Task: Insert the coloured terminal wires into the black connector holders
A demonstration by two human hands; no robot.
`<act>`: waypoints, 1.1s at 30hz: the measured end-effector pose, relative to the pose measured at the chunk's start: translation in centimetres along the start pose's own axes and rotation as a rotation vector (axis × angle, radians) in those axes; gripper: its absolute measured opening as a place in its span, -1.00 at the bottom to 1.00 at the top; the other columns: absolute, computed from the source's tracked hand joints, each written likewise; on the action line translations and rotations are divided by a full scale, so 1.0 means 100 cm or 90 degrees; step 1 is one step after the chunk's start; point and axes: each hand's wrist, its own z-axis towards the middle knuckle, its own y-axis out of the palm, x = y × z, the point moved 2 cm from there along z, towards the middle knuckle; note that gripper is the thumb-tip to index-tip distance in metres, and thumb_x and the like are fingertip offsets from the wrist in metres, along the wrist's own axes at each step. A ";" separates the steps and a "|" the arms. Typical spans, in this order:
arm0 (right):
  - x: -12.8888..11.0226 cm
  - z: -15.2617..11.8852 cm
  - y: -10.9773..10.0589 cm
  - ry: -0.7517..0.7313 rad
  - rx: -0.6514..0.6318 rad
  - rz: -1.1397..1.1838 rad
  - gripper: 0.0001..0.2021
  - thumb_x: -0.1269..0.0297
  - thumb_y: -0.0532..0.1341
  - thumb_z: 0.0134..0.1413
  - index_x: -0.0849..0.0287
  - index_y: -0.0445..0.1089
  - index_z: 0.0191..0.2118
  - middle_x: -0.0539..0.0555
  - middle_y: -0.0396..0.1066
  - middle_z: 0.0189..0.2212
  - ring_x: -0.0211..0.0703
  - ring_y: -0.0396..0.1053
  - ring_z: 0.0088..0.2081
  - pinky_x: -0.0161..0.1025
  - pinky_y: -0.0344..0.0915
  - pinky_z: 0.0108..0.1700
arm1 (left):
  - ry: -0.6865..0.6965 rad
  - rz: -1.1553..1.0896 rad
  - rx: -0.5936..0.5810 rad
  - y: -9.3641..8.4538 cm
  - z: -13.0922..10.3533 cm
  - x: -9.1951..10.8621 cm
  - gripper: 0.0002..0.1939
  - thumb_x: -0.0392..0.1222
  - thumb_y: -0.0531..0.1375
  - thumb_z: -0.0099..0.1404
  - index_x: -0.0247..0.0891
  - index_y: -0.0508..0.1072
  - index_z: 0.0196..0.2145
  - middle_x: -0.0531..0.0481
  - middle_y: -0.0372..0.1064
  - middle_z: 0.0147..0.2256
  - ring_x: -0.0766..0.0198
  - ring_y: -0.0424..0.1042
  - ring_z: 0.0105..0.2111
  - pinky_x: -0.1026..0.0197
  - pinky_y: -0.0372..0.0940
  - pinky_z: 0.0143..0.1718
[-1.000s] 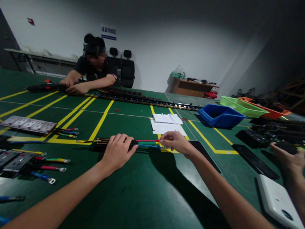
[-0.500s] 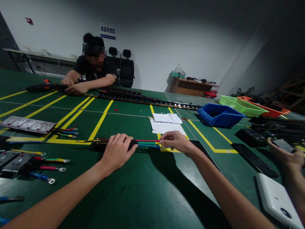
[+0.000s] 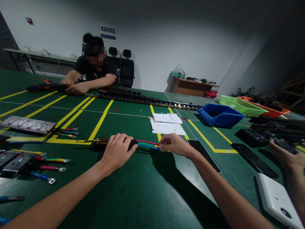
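Clamping black block [image 3: 99, 146] on green tabletop [image 3: 128, 200] with left hand [image 3: 118, 148]. Pinching coloured wires [image 3: 147, 144] near their ends with right hand [image 3: 171, 144], seemingly more than one, below white papers [image 3: 169, 128].

One readable text: wall sign [image 3: 107, 30], five Chinese characters, "成品存放区" (finished goods storage area). Single line, dark blue on a pale ground. Sign sits on the white wall [image 3: 159, 53] at the back, above the black seats [image 3: 126, 73]. Blue strip [image 3: 108, 36] right under the characters carries a line of small pale lettering, too small to read. Small red plate [image 3: 29, 21] on same wall, far left, has a whitish mark, can't make it out. White sheets [image 3: 167, 127] on the green table [image 3: 131, 207]: any print too faint to read. White box [image 3: 272, 196], right side: dark oval mark, content illegible.
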 end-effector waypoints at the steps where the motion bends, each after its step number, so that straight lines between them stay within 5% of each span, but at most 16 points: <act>1: 0.000 0.000 0.000 0.003 0.009 -0.005 -0.75 0.15 0.35 0.00 0.24 0.54 -0.29 0.05 0.48 -0.49 -0.26 0.36 -0.49 -0.34 0.23 -0.48 | -0.001 -0.001 -0.002 0.000 0.000 0.000 -0.56 0.06 -0.04 0.48 -0.26 0.47 0.00 -0.18 0.44 -0.09 0.01 0.38 -0.07 -0.07 0.25 -0.04; 6: 0.001 0.001 -0.001 0.051 0.083 0.061 -0.71 0.10 0.34 0.02 0.24 0.52 -0.24 0.06 0.48 -0.45 -0.28 0.34 -0.49 -0.37 0.20 -0.53 | -0.002 -0.003 0.000 0.000 0.000 0.000 -0.57 0.05 -0.04 0.48 -0.25 0.47 0.00 -0.17 0.44 -0.09 0.01 0.38 -0.08 -0.06 0.26 -0.05; 13: 0.004 0.000 0.001 0.018 -0.012 0.029 -0.72 0.11 0.35 0.01 0.24 0.51 -0.28 0.06 0.51 -0.45 -0.24 0.40 -0.46 -0.33 0.27 -0.48 | 0.000 -0.009 0.004 0.001 0.000 -0.001 -0.56 0.07 -0.05 0.48 -0.25 0.46 0.00 -0.18 0.44 -0.09 0.02 0.39 -0.08 -0.06 0.26 -0.04; 18: 0.002 0.002 0.000 0.032 0.094 0.048 -0.73 0.13 0.33 0.04 0.25 0.51 -0.26 0.05 0.46 -0.48 -0.26 0.36 -0.48 -0.35 0.23 -0.50 | 0.002 0.004 0.004 0.000 0.001 0.000 -0.56 0.06 -0.05 0.48 -0.26 0.47 0.00 -0.19 0.44 -0.09 0.00 0.38 -0.08 -0.07 0.26 -0.05; 24: 0.002 0.001 0.002 0.049 0.023 0.052 -0.73 0.11 0.35 0.01 0.24 0.51 -0.28 0.06 0.47 -0.47 -0.24 0.38 -0.46 -0.35 0.24 -0.51 | 0.000 0.004 0.004 0.001 0.000 0.000 -0.56 0.07 -0.05 0.48 -0.25 0.46 0.00 -0.18 0.44 -0.10 0.01 0.38 -0.09 -0.07 0.26 -0.05; 29: 0.001 0.002 0.000 0.026 0.117 0.060 -0.73 0.11 0.33 0.02 0.24 0.51 -0.29 0.04 0.46 -0.48 -0.26 0.36 -0.48 -0.34 0.22 -0.49 | 0.000 0.000 -0.001 0.001 0.000 0.000 -0.56 0.07 -0.05 0.48 -0.26 0.46 0.00 -0.17 0.44 -0.09 0.01 0.37 -0.08 -0.07 0.26 -0.05; 33: 0.005 0.002 0.002 0.042 0.031 0.057 -0.71 0.09 0.35 0.01 0.24 0.51 -0.27 0.06 0.49 -0.44 -0.24 0.39 -0.44 -0.34 0.24 -0.48 | 0.001 -0.006 0.000 0.002 0.000 0.000 -0.55 0.07 -0.05 0.48 -0.27 0.46 0.01 -0.17 0.43 -0.09 0.02 0.38 -0.08 -0.07 0.26 -0.04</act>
